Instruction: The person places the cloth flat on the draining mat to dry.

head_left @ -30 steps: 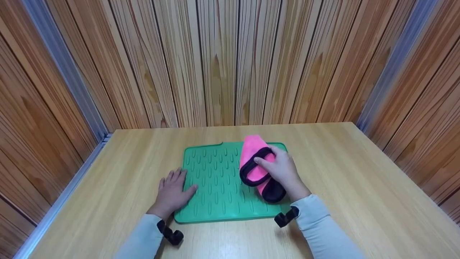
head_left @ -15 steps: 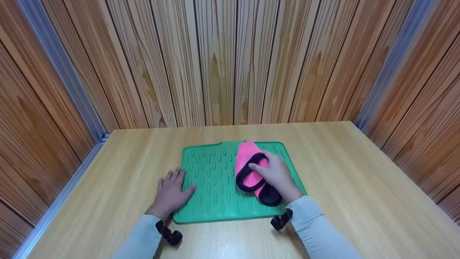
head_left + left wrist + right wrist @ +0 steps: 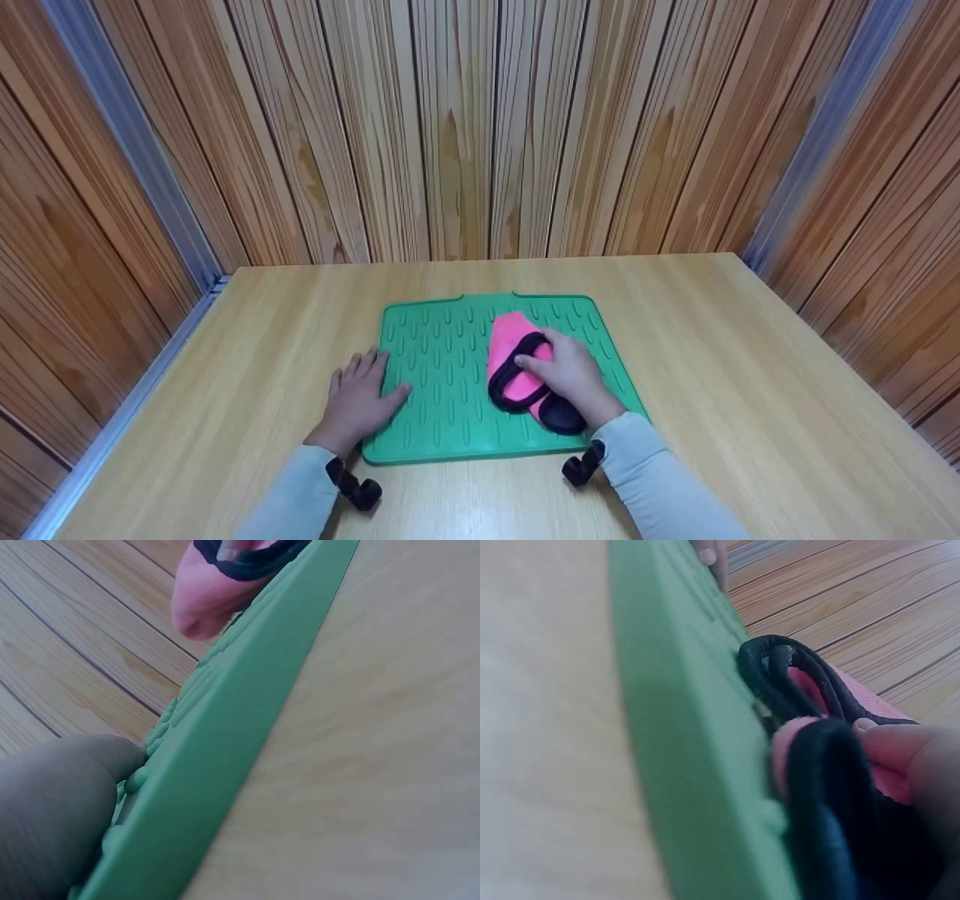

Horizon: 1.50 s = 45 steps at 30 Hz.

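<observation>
A soft pink cloth item with thick black edging (image 3: 511,330) lies over the right half of the green ridged mat (image 3: 431,420). My right hand (image 3: 574,375) grips it, the thumb across the black-edged opening and the other fingers hidden behind. In the right wrist view, the item's black edging (image 3: 825,787) forms two rounded folds low over the mat. My left hand (image 3: 356,401) rests on the mat's left edge with its fingers spread. In the left wrist view, the left thumb (image 3: 67,802) lies on the mat's bumps, and the pink tip (image 3: 206,600) shows farther off.
The mat lies on a light wood table (image 3: 697,337). Wood-grain panels (image 3: 457,135) stand behind the table and on both sides, with metal strips at the corners. A black wrist mount (image 3: 356,487) is strapped on each sleeve.
My right hand has brought the pink item down and slightly left, toward the near side of the mat. The left hand has stayed in place.
</observation>
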Available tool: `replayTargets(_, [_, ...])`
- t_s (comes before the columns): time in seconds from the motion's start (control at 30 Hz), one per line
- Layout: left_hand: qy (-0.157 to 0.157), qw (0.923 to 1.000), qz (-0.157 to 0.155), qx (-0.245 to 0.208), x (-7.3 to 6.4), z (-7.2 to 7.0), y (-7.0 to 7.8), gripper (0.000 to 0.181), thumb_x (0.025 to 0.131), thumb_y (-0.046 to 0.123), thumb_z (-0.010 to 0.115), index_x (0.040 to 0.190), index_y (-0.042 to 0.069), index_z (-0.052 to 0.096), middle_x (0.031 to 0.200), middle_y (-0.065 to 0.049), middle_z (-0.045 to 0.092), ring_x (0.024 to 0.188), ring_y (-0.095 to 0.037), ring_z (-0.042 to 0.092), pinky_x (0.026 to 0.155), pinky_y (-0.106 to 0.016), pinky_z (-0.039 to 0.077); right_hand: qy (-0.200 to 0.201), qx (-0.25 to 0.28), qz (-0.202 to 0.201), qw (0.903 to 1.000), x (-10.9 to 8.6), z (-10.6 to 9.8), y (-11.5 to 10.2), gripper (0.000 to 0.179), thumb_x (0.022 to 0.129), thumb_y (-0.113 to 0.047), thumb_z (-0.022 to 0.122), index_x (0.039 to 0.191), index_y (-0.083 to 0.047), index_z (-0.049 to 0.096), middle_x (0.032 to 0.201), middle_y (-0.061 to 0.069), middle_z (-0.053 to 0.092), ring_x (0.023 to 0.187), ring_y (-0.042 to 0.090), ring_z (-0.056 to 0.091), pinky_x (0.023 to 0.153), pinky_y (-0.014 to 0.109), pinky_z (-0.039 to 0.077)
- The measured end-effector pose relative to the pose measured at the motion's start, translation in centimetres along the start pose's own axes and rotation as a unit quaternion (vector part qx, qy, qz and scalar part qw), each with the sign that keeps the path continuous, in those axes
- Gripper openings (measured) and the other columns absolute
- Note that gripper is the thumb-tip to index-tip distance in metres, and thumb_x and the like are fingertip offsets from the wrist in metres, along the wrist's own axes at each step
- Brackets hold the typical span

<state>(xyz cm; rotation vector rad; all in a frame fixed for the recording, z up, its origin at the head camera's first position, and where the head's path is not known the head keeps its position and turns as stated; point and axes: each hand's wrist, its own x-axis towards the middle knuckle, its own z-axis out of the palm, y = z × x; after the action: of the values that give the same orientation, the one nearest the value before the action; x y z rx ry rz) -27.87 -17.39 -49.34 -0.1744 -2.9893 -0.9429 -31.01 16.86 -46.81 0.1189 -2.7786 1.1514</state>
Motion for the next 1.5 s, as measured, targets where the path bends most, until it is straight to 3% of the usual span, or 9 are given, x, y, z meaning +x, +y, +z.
replayTargets(0.23, [0.005,1.0000,0.005,0.002,0.1,-0.1,0.1,0.082,0.111,0.045,0.063,0.173,-0.001,0.038,0.184,-0.031,0.028,0.174,-0.056,0.017,0.139,-0.077,0.007,0.003,0.005,-0.002,1.0000,-0.1,0.4,0.2,0.054,0.099,-0.023,0.084,0.146,0.001,0.070,0.133,0.022,0.080,0.120,0.035,0.075,0.107,0.056,0.062])
replayTargets(0.47, [0.008,1.0000,0.005,0.002,0.1,0.0,0.0,0.082,0.110,0.045,0.064,0.172,-0.002,0.040,0.183,-0.031,0.030,0.173,-0.056,0.019,0.139,-0.077,0.008,-0.006,0.005,-0.002,1.0000,0.0,0.3,0.2,0.062,0.099,-0.025,0.083,0.151,0.003,0.065,0.140,0.025,0.077,0.129,0.040,0.074,0.113,0.058,0.060])
replayTargets(0.67, [0.008,0.9999,-0.002,0.007,0.1,0.1,0.0,0.082,0.110,0.046,0.064,0.172,-0.001,0.040,0.184,-0.029,0.030,0.174,-0.055,0.018,0.140,-0.077,0.007,-0.028,0.035,-0.006,0.9990,0.0,-0.8,-0.1,0.061,0.102,-0.027,0.082,0.155,-0.004,0.064,0.144,0.024,0.074,0.132,0.040,0.072,0.115,0.060,0.057])
replayTargets(0.97, [0.063,0.9980,-0.003,0.003,0.4,0.1,0.3,0.075,0.106,0.040,0.071,0.165,-0.002,0.051,0.175,-0.030,0.046,0.166,-0.056,0.036,0.138,-0.076,0.020,-0.028,0.089,-0.040,0.9948,0.1,-3.2,0.3,0.051,0.107,-0.025,0.076,0.152,-0.002,0.065,0.136,0.023,0.077,0.124,0.039,0.073,0.111,0.059,0.059])
replayTargets(1.2, [0.110,0.9933,0.035,-0.010,0.3,0.6,1.2,0.058,0.105,0.032,0.074,0.154,0.000,0.066,0.160,-0.024,0.067,0.156,-0.049,0.055,0.135,-0.074,0.030,-0.012,0.089,-0.038,0.9953,-0.3,-4.2,1.1,0.044,0.109,-0.021,0.075,0.148,-0.004,0.068,0.130,0.020,0.079,0.121,0.035,0.074,0.108,0.052,0.060])
replayTargets(1.37, [0.120,0.9915,0.049,-0.011,0.1,1.0,2.2,0.049,0.105,0.030,0.074,0.146,0.003,0.073,0.150,-0.020,0.075,0.150,-0.047,0.060,0.134,-0.076,0.029,-0.001,0.086,-0.049,0.9951,-0.6,-4.5,2.0,0.041,0.108,-0.019,0.075,0.146,-0.003,0.070,0.125,0.019,0.081,0.114,0.032,0.075,0.096,0.037,0.058])
replayTargets(1.5, [0.117,0.9917,0.052,-0.012,-0.1,1.5,3.0,0.046,0.105,0.032,0.075,0.142,0.005,0.076,0.146,-0.018,0.077,0.147,-0.046,0.062,0.135,-0.074,0.029,-0.006,0.087,-0.049,0.9950,-0.9,-4.8,2.8,0.040,0.110,-0.020,0.074,0.145,-0.003,0.070,0.126,0.018,0.081,0.117,0.030,0.074,0.098,0.033,0.055])
